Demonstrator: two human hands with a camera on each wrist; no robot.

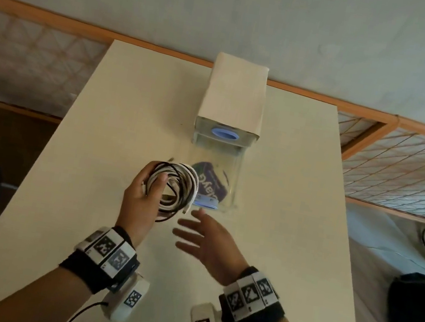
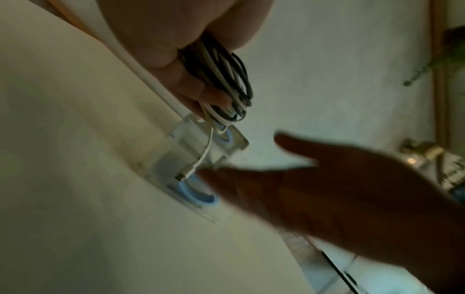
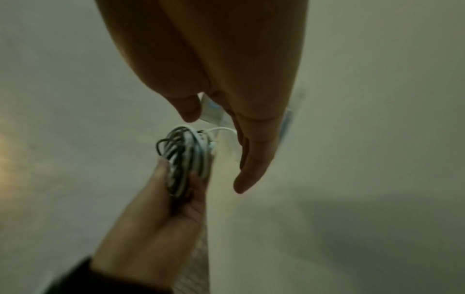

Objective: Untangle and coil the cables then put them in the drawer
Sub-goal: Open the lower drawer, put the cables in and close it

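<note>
My left hand (image 1: 144,191) grips a coil of black and white cables (image 1: 177,188), held above the table just left of the pulled-out clear drawer (image 1: 228,169). A loose white plug end (image 2: 185,175) dangles from the coil (image 2: 226,87) toward the drawer's blue handle (image 2: 193,193). My right hand (image 1: 203,239) hovers open, fingers spread and pointing left, just in front of the drawer's blue handle (image 1: 207,202), holding nothing. In the right wrist view the coil (image 3: 186,153) sits pinched between the left thumb and fingers (image 3: 161,169). A dark blue pouch (image 1: 210,181) lies inside the drawer.
The small drawer unit (image 1: 234,100), cream on top with a second blue handle (image 1: 225,134), stands at the back middle of the cream table (image 1: 78,166). A dark bag (image 1: 416,315) and black wires lie on the floor at right. A lattice rail runs behind the table.
</note>
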